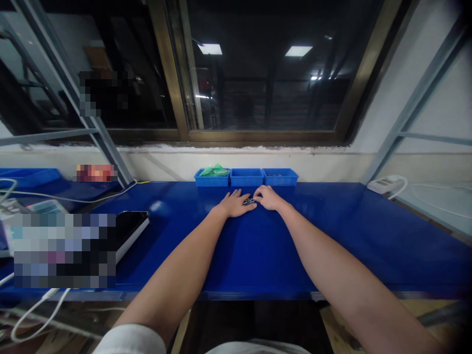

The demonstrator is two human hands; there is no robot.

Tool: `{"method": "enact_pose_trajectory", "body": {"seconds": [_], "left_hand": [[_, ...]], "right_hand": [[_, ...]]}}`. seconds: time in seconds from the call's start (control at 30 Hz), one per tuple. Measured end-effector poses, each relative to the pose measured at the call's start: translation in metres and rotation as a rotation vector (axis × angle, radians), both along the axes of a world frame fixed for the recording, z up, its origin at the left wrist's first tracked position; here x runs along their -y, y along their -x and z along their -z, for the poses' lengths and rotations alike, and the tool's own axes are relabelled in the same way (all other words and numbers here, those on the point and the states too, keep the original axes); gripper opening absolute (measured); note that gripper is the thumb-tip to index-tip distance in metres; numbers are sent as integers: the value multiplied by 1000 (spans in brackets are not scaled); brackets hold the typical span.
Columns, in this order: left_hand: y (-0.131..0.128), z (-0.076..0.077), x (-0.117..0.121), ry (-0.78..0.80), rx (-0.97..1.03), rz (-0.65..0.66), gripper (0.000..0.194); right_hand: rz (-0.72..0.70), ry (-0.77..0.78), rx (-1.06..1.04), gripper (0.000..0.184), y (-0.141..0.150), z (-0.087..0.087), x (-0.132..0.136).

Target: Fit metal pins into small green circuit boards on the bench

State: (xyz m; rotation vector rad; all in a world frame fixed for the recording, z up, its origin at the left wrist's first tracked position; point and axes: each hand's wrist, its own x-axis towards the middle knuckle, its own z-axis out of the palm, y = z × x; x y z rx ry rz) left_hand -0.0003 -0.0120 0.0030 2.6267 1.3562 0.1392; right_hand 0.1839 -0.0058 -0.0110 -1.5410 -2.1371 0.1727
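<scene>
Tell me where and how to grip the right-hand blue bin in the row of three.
Probably best to take the right-hand bin by its right rim, coming from the right: the middle bin stands close on its left and the wall rises behind, while no bin adjoins its right end.

Blue tabletop (254, 255): three bins (247, 182), small dark pieces (250, 201).
</scene>
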Motion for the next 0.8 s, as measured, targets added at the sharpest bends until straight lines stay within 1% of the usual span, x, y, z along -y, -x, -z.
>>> {"method": "enact_pose_trajectory", "body": {"seconds": [0.17,0.4,0.47,0.53,0.6,0.67,0.73,0.8], "left_hand": [[0,0,0,2,1,-5,80],[1,1,1,-1,-13,-4,80],[2,1,0,-17,14,-4,81],[3,-1,-1,-65,83,6,80],[4,-3,-1,-152,184,33,72],[5,-7,-2,-250,270,65,54],[5,-10,-2,-315,308,85,36],[5,-12,-1,-351,317,86,28]], "right_hand": [[-39,-8,-23,11,0,0,3],[-18,1,-34,11,3,-2,5],[0,3,-69,13,3,-4,6],[10,11,-130,14,3,-6,7],[16,27,-213,15,2,-9,8],[23,40,-288,16,2,-10,8],[20,49,-330,17,2,-10,8],[3,57,-356,17,2,-10,6]]}}
